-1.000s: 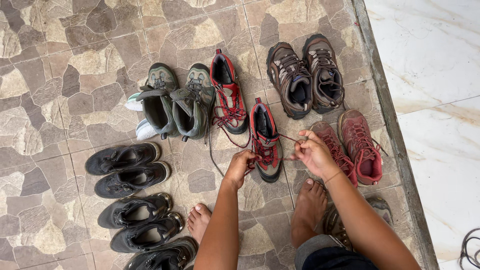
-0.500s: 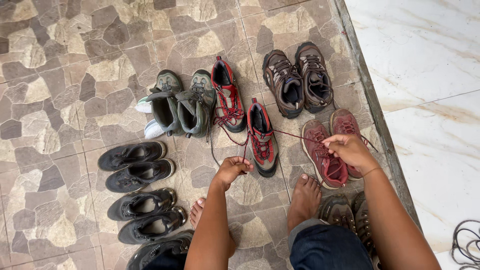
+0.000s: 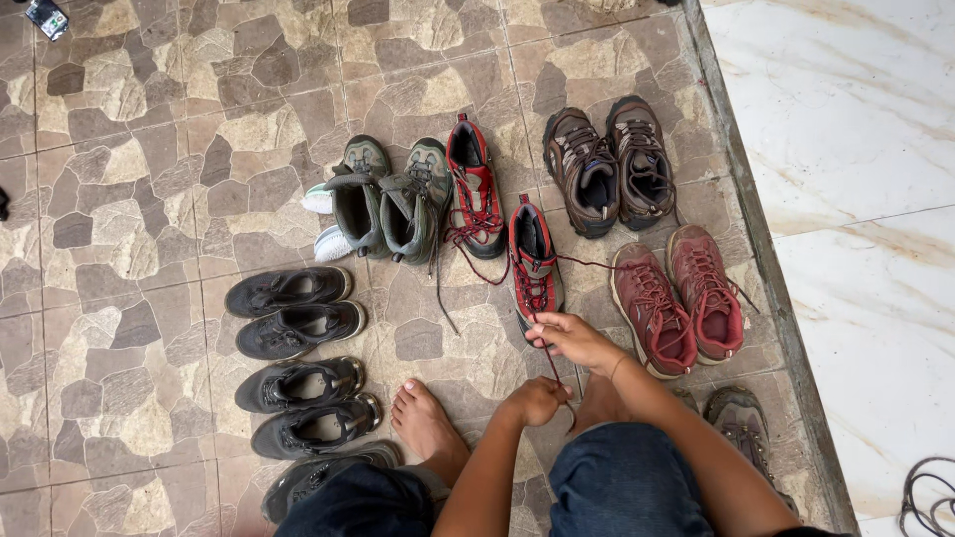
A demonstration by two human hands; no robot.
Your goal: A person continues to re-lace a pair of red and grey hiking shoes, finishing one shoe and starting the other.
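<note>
A red and black hiking shoe point(image 3: 534, 262) lies on the stone-pattern floor in front of me, toe pointing toward me. My right hand point(image 3: 574, 341) sits at its toe end, pinching the dark red lace point(image 3: 549, 356). My left hand point(image 3: 538, 401) is closed around the same lace lower down, just above my knee. The matching red shoe point(image 3: 474, 189) lies a little farther away to the left, its laces loose. My bare left foot point(image 3: 426, 424) rests on the tiles.
Maroon shoes point(image 3: 678, 296) lie to the right, brown boots point(image 3: 609, 166) beyond, green boots point(image 3: 386, 202) at left. Several black shoes point(image 3: 296, 318) line the left side. A raised marble step point(image 3: 856, 179) borders the right. A cable point(image 3: 930, 497) lies at bottom right.
My right hand came back from the maroon shoes to the toe of the red shoe. My left hand dropped toward my knee, pulling the lace. The view shifted closer.
</note>
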